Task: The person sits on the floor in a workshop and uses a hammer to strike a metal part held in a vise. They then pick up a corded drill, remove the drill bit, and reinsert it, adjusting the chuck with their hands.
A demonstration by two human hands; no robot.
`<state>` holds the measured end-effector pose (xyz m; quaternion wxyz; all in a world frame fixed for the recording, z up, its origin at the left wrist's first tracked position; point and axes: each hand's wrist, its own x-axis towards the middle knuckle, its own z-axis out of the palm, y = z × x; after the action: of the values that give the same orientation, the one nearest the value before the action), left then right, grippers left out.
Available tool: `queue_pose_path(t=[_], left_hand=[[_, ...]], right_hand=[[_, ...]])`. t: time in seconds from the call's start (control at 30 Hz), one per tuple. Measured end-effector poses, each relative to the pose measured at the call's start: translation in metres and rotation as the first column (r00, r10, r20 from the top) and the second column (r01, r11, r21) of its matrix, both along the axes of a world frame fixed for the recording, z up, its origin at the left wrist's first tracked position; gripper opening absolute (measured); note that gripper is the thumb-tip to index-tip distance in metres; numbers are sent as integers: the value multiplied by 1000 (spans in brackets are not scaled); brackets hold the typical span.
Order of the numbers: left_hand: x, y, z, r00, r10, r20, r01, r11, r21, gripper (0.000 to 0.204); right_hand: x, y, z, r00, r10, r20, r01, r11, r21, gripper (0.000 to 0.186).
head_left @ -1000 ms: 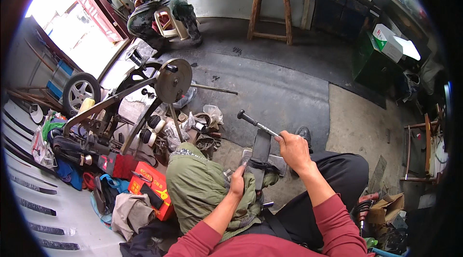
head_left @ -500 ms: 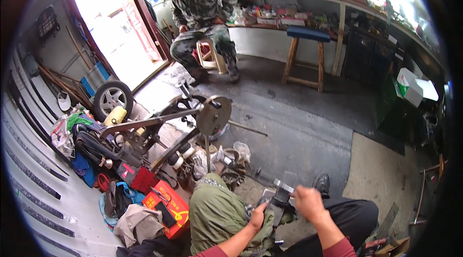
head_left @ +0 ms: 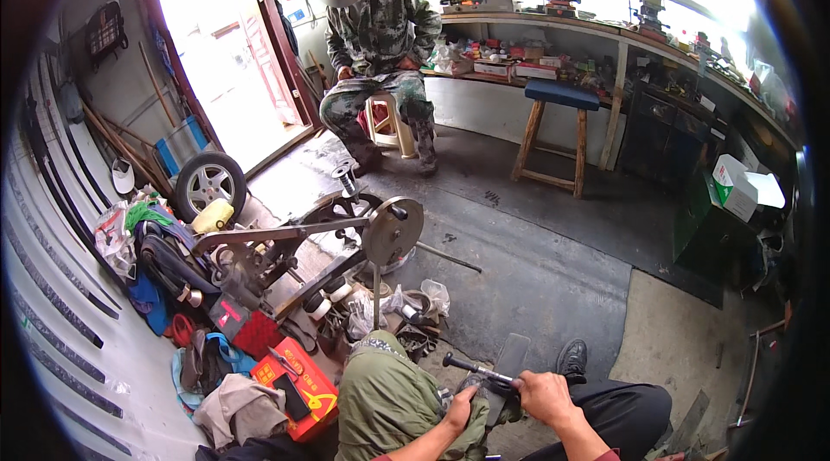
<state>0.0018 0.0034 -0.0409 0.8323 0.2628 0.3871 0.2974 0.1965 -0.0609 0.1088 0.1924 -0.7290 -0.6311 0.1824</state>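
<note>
My right hand [head_left: 545, 398] is closed round a metal rod tool [head_left: 490, 374] with a black end, held nearly level over a dark, flat upright piece [head_left: 510, 357]. A dark item, too unclear to name, sits on that piece below the rod. My left hand [head_left: 460, 413] is closed at this dark item, thumb up, just left of and below my right hand; its exact grip is partly hidden. An olive green cloth [head_left: 380, 400] covers my left leg beside it. My black shoe [head_left: 572, 360] shows beyond my right hand.
A person in camouflage [head_left: 376, 37] sits by the open door. A machine with a round metal disc [head_left: 389, 236] stands among piled parts, bags and an orange box [head_left: 311, 409] at left. A blue-topped stool [head_left: 562, 93], shelved bench [head_left: 493, 20] and green cabinet [head_left: 700, 223] line the back and right.
The view has tilted up, showing more of the seated person and bench. The rod in my right hand has tipped down toward level, closer over the dark piece.
</note>
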Motion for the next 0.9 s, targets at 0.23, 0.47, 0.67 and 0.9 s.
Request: queue_pose_path(t=[0.23, 0.47, 0.67, 0.9], left_hand=[[-4, -3, 39, 989, -90, -114, 76, 990, -118, 41], [-4, -1, 19, 997, -69, -35, 68, 997, -46, 42], [-7, 2, 32, 969, -150, 196, 168, 983, -80, 41], [-1, -6, 38, 984, -55, -168, 56, 998, 5, 39]], right_hand=[[14, 14, 2, 959, -279, -42, 282, 953, 114, 25], [10, 5, -5, 994, -111, 11, 109, 989, 95, 25], [15, 11, -3, 961, -261, -93, 268, 960, 83, 22], [9, 6, -3, 986, -159, -45, 163, 981, 105, 25]])
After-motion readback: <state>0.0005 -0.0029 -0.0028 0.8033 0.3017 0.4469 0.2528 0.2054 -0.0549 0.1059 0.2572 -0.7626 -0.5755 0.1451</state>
